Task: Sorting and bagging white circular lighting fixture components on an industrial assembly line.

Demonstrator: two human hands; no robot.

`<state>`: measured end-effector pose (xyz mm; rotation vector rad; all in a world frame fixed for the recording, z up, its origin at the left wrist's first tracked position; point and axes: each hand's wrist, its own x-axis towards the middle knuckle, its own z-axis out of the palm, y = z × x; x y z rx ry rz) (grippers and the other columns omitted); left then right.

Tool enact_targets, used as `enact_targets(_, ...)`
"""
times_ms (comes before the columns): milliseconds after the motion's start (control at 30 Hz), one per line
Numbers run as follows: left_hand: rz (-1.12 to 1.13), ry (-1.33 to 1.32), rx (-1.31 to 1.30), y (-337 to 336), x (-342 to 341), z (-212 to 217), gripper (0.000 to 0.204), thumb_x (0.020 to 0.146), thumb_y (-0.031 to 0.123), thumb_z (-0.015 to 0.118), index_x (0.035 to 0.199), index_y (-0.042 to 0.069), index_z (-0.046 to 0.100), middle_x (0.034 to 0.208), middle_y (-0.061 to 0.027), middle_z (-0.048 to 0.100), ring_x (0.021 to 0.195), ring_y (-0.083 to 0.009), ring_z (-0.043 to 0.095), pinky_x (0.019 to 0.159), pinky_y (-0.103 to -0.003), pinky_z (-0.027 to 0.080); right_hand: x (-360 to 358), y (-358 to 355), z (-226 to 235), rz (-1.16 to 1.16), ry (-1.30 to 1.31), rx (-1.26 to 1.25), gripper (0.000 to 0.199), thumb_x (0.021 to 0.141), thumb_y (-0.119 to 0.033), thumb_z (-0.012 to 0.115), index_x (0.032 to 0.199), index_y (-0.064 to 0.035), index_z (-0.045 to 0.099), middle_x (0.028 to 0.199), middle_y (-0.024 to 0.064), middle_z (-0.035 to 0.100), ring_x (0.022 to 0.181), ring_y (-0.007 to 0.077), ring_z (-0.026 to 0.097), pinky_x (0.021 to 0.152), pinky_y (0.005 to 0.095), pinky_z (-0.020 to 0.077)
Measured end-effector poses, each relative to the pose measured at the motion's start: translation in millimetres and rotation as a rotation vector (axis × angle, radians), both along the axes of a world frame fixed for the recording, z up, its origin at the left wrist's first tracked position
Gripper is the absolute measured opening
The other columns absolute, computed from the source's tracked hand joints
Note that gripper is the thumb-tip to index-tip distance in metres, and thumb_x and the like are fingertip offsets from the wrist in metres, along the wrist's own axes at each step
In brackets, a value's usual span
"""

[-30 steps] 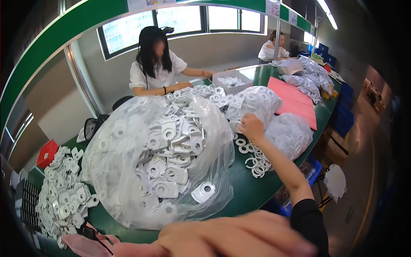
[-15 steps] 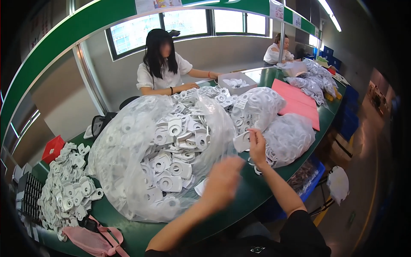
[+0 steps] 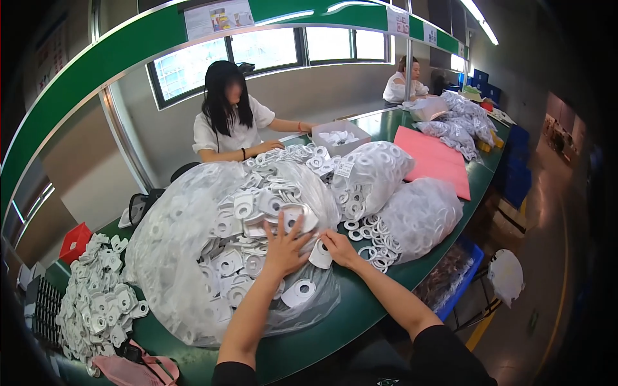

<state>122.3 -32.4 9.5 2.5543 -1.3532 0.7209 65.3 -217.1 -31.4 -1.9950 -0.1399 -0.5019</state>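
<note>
My left hand [image 3: 283,251] lies over a heap of white flat plastic pieces [image 3: 256,204], its fingers spread. Each piece has a round hole near one end. The heap spills from the mouth of a large clear plastic bag [image 3: 167,238]. Close by on the right, my right hand [image 3: 340,249] pinches one white holed piece [image 3: 320,256] between thumb and fingers. A single loose piece [image 3: 299,293] rests on the bag's plastic below my left hand. Just beyond my right hand lie several white rings [image 3: 380,248], beside a clear bag of rings [image 3: 423,215].
Another filled bag [image 3: 373,174] stands behind, near a pink sheet [image 3: 430,157]. A pile of white pieces [image 3: 96,302], a red bin [image 3: 75,242] and a pink bag [image 3: 135,370] are at left. Across the green table [image 3: 302,347], a person [image 3: 235,122] sits beside a grey tub [image 3: 341,136].
My left hand has moved up and left onto the heap, fingers now spread. My right hand has come left and down from beside the ring bag, still pinching a white piece. The view has shifted slightly.
</note>
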Motion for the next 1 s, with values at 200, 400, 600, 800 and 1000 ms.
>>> enact_targets(200,0.251,-0.006,-0.164,6.5,16.3,3.5,0.063,0.057,0.058,0.068,0.111,0.025,0.062,0.145,-0.0072,0.025,0.134,-0.0438,0.003,0.096,-0.07,0.004,10.5,13.5,12.2,-0.118,0.03,-0.22,0.021,0.088,-0.022,0.046,0.091,-0.0055,0.059,0.082,0.0192,0.06,0.077,0.0371,0.058,0.065,0.0416,0.0443)
enact_targets(400,0.381,0.287,-0.018,6.3,-24.8,30.9,0.054,0.068,0.036,0.07,0.116,0.014,0.057,0.142,-0.019,0.025,0.131,-0.047,0.014,0.099,-0.065,0.013,1.8,9.9,18.6,-0.086,-0.17,-0.019,0.016,0.087,-0.015,0.053,0.096,-0.0017,0.056,0.074,0.0127,0.061,0.068,0.0213,0.06,0.063,0.0296,0.0444)
enact_targets(600,-0.027,0.978,-0.937,31.1,-106.6,11.2,0.054,0.083,0.021,0.062,0.128,0.002,0.04,0.126,-0.0175,0.044,0.11,-0.0268,0.049,0.081,-0.032,0.047,-35.8,39.2,45.0,0.173,-0.097,0.274,0.017,0.09,-0.017,0.054,0.094,-0.0018,0.06,0.072,0.0006,0.058,0.065,0.0053,0.049,0.058,0.0212,0.041)
enact_targets(800,-0.071,1.733,-0.984,69.3,-127.8,-13.5,0.033,0.091,0.023,0.053,0.116,0.002,0.048,0.097,-0.0074,0.06,0.081,-0.0161,0.059,0.059,-0.025,0.049,-52.8,77.0,46.8,0.429,-0.35,-0.08,0.021,0.088,-0.018,0.053,0.102,-0.0047,0.061,0.088,0.0125,0.061,0.077,0.0242,0.061,0.067,0.0308,0.0471)
enact_targets(1000,-0.084,1.864,-1.474,67.8,-122.3,-3.6,0.033,0.091,0.018,0.049,0.12,0.003,0.041,0.11,-0.0203,0.057,0.096,-0.0275,0.061,0.058,-0.029,0.051,-42.0,21.6,64.6,-0.045,-0.424,-0.147,0.019,0.079,-0.005,0.062,0.097,-0.0036,0.061,0.088,0.0117,0.059,0.077,0.026,0.058,0.069,0.0332,0.0468)
